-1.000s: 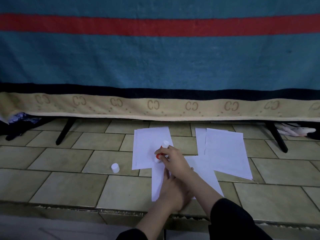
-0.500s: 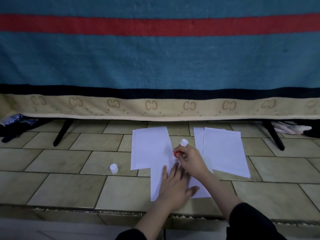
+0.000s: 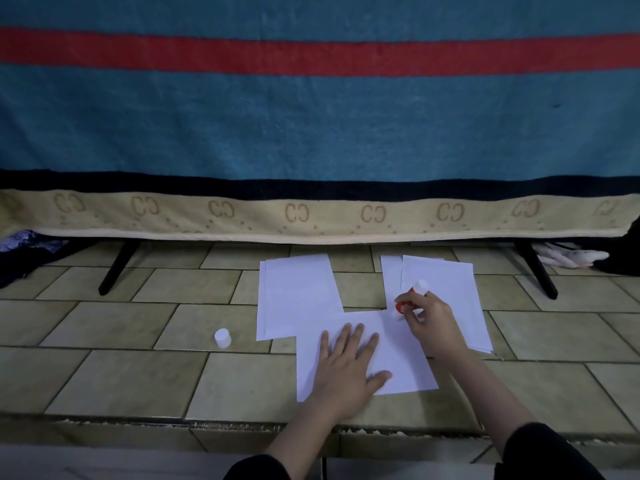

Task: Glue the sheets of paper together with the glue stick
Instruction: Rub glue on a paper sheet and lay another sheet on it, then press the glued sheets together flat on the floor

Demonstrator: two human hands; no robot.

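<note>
A white sheet of paper [image 3: 398, 355] lies on the tiled floor in front of me. My left hand [image 3: 346, 368] presses flat on it with fingers spread. My right hand [image 3: 429, 323] grips a red and white glue stick [image 3: 412, 296], its tip down at the sheet's far right corner. A stack of white sheets [image 3: 298, 296] lies to the far left of it, overlapping its corner. Another stack of sheets [image 3: 450, 282] lies to the far right, partly behind my right hand. The glue stick's white cap [image 3: 222, 338] stands on the floor to the left.
A blue blanket with a red stripe and a beige border [image 3: 311, 216] hangs over a low frame with black legs [image 3: 117, 268] just behind the papers. Cloth bundles [image 3: 568, 258] lie under it at both ends. A step edge [image 3: 138, 422] runs across the floor near me.
My right hand has drawn the glue stick rightwards along the sheet's far edge, from its left corner to its right corner. My left hand has stayed pressed on the sheet, now uncovered.
</note>
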